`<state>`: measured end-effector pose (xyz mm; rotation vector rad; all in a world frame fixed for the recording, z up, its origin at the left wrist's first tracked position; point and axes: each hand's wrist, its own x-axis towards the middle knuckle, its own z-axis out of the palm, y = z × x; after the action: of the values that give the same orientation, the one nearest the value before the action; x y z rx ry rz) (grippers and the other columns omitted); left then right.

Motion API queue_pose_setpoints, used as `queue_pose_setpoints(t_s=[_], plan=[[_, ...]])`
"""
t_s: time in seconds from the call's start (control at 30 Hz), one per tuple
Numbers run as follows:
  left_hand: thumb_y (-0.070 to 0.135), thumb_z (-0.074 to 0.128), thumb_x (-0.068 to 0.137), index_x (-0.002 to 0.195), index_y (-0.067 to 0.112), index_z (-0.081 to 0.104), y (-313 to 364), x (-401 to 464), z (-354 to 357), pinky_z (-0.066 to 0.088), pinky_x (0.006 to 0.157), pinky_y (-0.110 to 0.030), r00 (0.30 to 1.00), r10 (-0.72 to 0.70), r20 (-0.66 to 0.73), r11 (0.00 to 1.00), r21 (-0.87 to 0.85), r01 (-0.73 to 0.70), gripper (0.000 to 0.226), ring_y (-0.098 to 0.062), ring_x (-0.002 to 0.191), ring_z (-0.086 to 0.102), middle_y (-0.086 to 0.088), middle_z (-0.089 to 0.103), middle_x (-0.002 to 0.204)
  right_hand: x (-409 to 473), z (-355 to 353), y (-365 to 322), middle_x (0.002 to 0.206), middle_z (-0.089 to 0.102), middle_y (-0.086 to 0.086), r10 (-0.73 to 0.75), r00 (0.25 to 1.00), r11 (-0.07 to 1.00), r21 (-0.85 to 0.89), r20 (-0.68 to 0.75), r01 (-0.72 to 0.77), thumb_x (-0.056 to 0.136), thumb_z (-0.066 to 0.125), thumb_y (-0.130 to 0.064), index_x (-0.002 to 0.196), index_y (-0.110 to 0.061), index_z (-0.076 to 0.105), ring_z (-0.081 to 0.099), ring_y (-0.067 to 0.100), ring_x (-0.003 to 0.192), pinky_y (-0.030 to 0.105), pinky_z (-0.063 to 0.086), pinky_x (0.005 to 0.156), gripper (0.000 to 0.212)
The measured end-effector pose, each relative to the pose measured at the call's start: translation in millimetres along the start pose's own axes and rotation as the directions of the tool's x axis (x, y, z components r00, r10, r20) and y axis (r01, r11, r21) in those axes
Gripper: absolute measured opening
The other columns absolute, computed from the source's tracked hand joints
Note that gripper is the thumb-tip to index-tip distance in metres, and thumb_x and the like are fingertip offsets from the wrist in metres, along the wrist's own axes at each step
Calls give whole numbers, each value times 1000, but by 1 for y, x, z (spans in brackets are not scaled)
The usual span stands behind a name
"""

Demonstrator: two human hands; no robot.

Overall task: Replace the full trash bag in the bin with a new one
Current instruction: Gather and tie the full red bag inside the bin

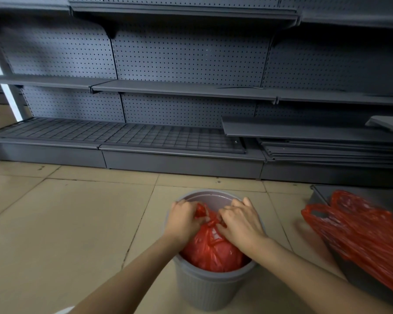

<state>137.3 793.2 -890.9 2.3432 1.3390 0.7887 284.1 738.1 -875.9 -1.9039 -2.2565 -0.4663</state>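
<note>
A grey ribbed bin (204,288) stands on the tiled floor at the bottom centre. Inside it sits a full red trash bag (211,252), bulging up to the rim. My left hand (184,219) and my right hand (241,223) are both over the bin's mouth, each pinching a gathered end of the bag's top, the two ends meeting between my fingers. A flat, empty red plastic bag (359,232) lies to the right on a dark grey panel.
Bare grey pegboard shelving (186,91) runs along the wall behind the bin. Loose shelf boards (322,141) are stacked at the right on its base. The dark panel (322,193) under the spare bag sits close to the bin's right side. Beige floor tiles (66,223) spread to the left.
</note>
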Motion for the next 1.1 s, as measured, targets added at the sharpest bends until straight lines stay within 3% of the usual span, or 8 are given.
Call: queue_pose_setpoints(t_s=[0.1,0.27,0.4,0.53,0.67,0.77,0.9,1.1], plan=[[33,67,77,88,23,69,-6,2,-10,32,86,-32,993,121,17,956,267,-121,14,-20,97,53,1,69,91,0,-3,0,94,69,-2,-31,999,999,11,-9,31,87,53,-35,93,-19,66,51,20,98,34,26,87,22],[25,67,50,57,23,58,-2,-1,-22,25,62,-29,930,341,138,766,532,-360,12,-19,61,54,7,60,58,0,-8,1,91,68,-2,-53,999,999,-4,9,53,86,52,-32,88,-19,65,51,21,95,35,28,85,18],[24,67,47,56,24,53,-13,-7,-26,33,58,-30,933,290,212,743,564,-359,16,-19,59,54,8,60,58,-8,-6,5,90,69,-5,-27,998,999,18,50,26,86,51,-33,86,-22,66,51,17,95,33,25,86,18],[16,61,62,70,21,61,-10,-8,-28,36,71,-35,913,273,302,703,585,-404,10,-23,78,57,4,66,76,-9,-3,6,91,68,-6,-52,996,998,27,79,50,86,51,-33,87,-22,65,51,17,96,33,23,85,17],[20,68,52,59,24,59,-10,-6,-37,40,59,-30,906,324,272,679,600,-423,12,-20,59,57,6,61,61,-4,-4,11,87,67,-11,-3,989,986,167,146,-22,85,55,-34,87,-28,64,54,10,94,30,25,90,11],[25,69,53,65,23,59,-16,-9,-36,40,58,-30,915,348,204,708,582,-399,16,-20,56,55,5,58,61,4,-5,13,85,68,-13,26,982,965,250,185,-72,81,57,-33,84,-31,65,57,7,89,27,26,91,9],[27,66,58,68,19,56,-18,-7,-39,27,62,-35,917,360,169,684,620,-383,16,-25,58,53,1,56,62,13,1,13,87,67,-13,-28,990,965,261,137,-9,75,59,-36,83,-31,62,54,8,88,27,26,86,10],[33,55,66,71,19,57,-24,7,-48,28,63,-34,900,376,221,635,646,-424,15,-25,59,53,1,56,62,44,-6,15,72,65,-14,-148,969,964,249,200,96,66,62,-43,75,-29,64,55,5,76,26,25,89,17]])
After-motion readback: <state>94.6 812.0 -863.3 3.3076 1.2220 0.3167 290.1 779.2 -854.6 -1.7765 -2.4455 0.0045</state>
